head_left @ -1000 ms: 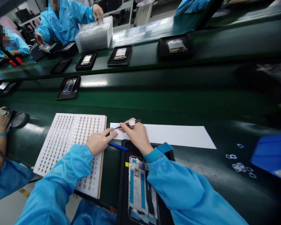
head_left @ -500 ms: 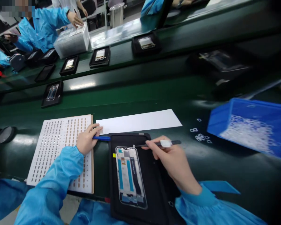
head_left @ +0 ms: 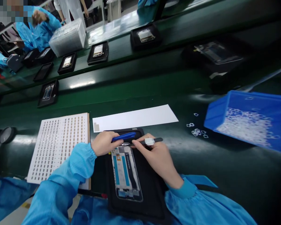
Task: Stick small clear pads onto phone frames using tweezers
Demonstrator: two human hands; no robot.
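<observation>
My left hand [head_left: 105,144] is closed around a slim blue tool [head_left: 125,136], which lies across the top of a phone frame [head_left: 124,170]. The frame, with blue strips and a dark ribbon cable, rests in a black tray [head_left: 152,193]. From the right, my right hand [head_left: 158,157] pinches dark tweezers [head_left: 159,140] wrapped in white tape. Their tips point at the frame's upper edge, close to my left fingertips; I cannot make out whether they grip anything there.
A white sheet of small parts [head_left: 58,147] lies left. A white strip [head_left: 135,117] sits behind the tray. Right, a blue bin [head_left: 215,109] holds many small white rings, with several loose rings [head_left: 196,132] beside it. Further trays [head_left: 48,93] line the bench; a person [head_left: 37,28] stands beyond.
My left hand has moved right, from the sheet of parts to the top of the phone frame, bringing the blue tool. The tweezers have shifted slightly left. Across the bench, a person's hand left the clear box.
</observation>
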